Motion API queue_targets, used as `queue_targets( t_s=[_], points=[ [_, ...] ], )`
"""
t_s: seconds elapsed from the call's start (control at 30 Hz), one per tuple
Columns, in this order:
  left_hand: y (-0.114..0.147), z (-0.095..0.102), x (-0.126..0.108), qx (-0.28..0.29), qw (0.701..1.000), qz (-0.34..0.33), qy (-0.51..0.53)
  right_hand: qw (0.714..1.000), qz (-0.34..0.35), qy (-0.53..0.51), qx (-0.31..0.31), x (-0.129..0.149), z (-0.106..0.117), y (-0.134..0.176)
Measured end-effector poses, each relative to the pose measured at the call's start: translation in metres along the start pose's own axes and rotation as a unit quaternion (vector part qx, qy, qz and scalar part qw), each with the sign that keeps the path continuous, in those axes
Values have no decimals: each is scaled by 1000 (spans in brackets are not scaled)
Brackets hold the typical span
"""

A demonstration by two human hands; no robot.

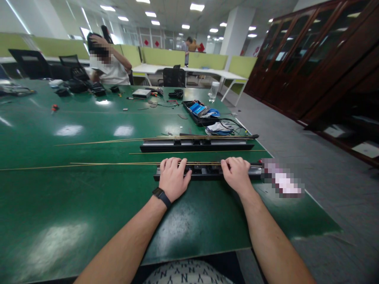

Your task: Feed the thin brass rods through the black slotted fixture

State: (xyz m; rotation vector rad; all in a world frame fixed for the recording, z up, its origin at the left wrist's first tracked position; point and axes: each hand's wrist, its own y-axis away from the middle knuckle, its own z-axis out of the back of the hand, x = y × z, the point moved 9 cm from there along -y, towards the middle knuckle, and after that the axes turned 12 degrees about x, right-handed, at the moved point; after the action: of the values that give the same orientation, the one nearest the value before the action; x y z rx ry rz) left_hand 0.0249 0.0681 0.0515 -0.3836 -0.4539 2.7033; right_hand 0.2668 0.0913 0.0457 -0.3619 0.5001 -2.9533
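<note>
A long black and silver rail lies crosswise on the green table in front of me. My left hand, wearing a dark watch, is closed over its left part, fingers over the far edge and thumb at the near side. Farther right, my right hand curls its fingers over the same rail. Thin gold-coloured rods run along the rail's far side and stick out far to the left. Whether my fingers also press on the rods cannot be seen.
A second rail with rods lies beyond, with a single rod between. Behind are a black tray with blue items, a glove and a clear cup. A pixelated object lies right. A person sits across.
</note>
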Motion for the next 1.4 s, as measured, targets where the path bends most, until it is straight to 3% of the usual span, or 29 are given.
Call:
queue_targets(
  t_s=[0.17, 0.33, 0.77, 0.97, 1.17, 1.4],
  points=[
    [0, 0, 1, -1, 1000, 4, 1, 1000, 22, -2, 4, 7, -1, 0],
    [0, 0, 1, 0, 1000, 1, 2, 1000, -9, 13, -1, -1, 2, 0],
    [0, -1, 1, 3, 1000, 3, 2, 1000, -3, 2, 0, -2, 3, 0],
    [1, 0, 1, -2, 1000, 7, 7, 1000, 18, 1, 1, 10, 1, 1],
    [1, -1, 2, 1, 1000, 3, 7, 1000, 2, 0, -2, 1, 2, 1],
    [0, -1, 2, 5, 1000, 5, 4, 1000, 23, -5, 6, 13, 3, 2]
  ],
)
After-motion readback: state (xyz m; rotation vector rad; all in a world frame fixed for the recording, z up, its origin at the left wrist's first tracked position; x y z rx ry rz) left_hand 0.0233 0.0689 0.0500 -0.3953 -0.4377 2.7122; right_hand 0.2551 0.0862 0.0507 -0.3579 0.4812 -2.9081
